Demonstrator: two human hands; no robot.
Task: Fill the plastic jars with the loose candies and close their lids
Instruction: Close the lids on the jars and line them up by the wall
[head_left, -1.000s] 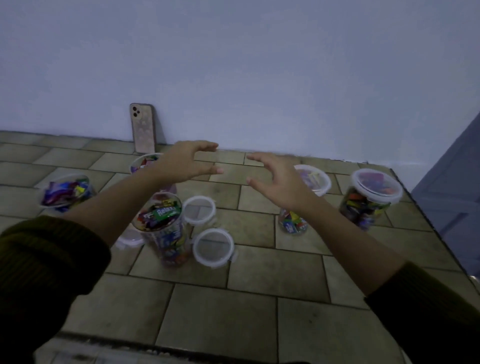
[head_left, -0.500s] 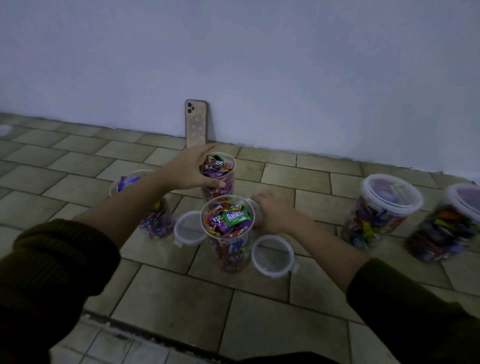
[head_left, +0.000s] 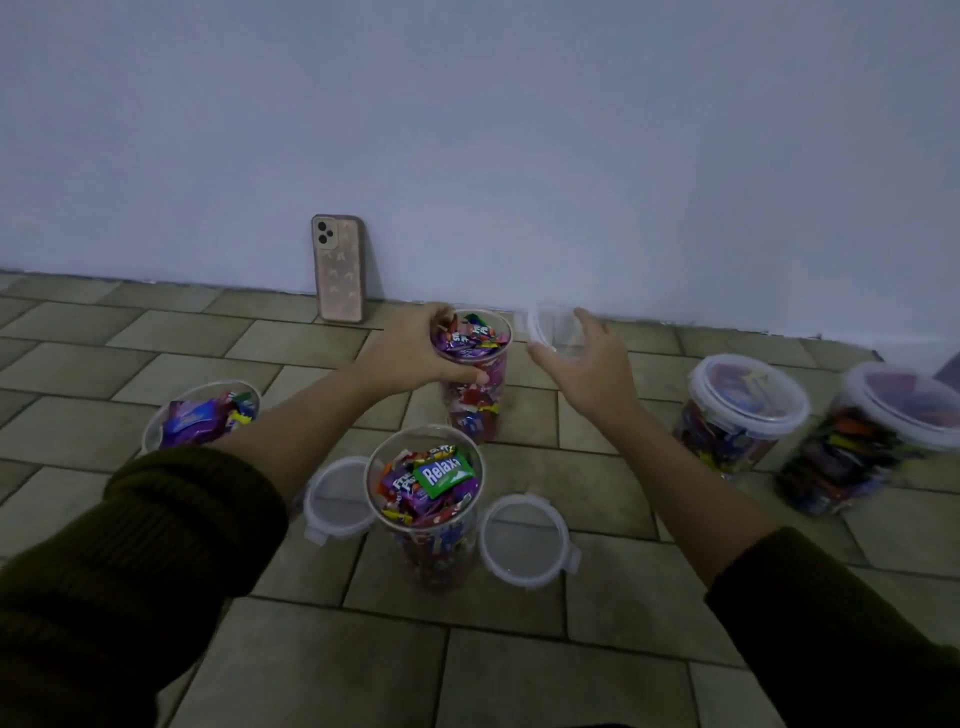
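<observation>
Candies (head_left: 470, 338) in bright wrappers fill a tall clear plastic jar (head_left: 475, 400) standing upright on the beige tiled floor (head_left: 519, 675); the left hand (head_left: 410, 353) grips it round the open rim, while the right hand (head_left: 589, 371) holds a blurred clear round lid (head_left: 551, 331) just beside that rim.

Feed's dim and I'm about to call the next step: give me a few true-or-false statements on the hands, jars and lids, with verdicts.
1. The left hand grips the far jar at its rim. True.
2. The right hand is empty. False: it holds a clear lid.
3. The rightmost jar is lidded. True.
4. The near jar is closed. False: it is open, a floor lid beside it.
5. The phone lies flat. False: it stands against the wall.
</observation>
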